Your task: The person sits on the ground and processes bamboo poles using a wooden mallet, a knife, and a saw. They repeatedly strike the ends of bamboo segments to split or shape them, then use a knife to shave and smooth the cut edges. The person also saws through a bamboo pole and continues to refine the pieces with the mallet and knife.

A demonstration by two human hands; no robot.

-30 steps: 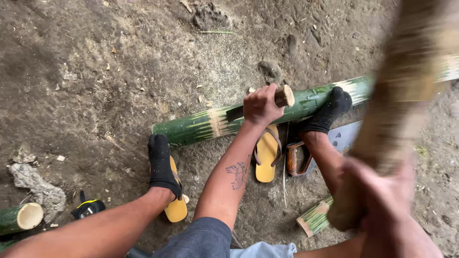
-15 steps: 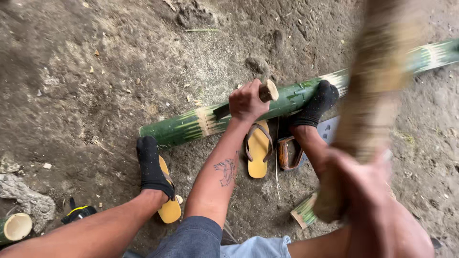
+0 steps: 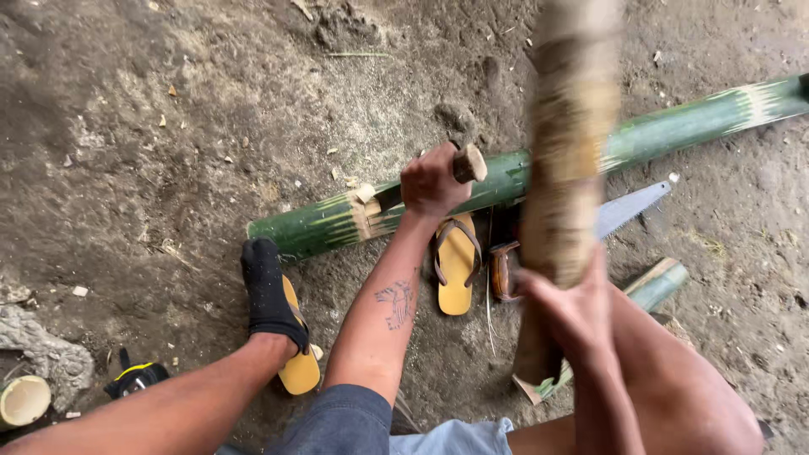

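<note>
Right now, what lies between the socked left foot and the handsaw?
Head view: between the socked foot and the handsaw lie the left forearm and an empty yellow sandal on dirt.

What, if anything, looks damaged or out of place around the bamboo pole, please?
The green bamboo pole is split open near its left end, beside the left hand. One yellow sandal lies loose, unworn, and a hand saw rests on the dirt.

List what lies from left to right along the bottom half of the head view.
Cut bamboo end → black and yellow tool → socked foot → left forearm → empty sandal → right hand → short bamboo piece.
</note>
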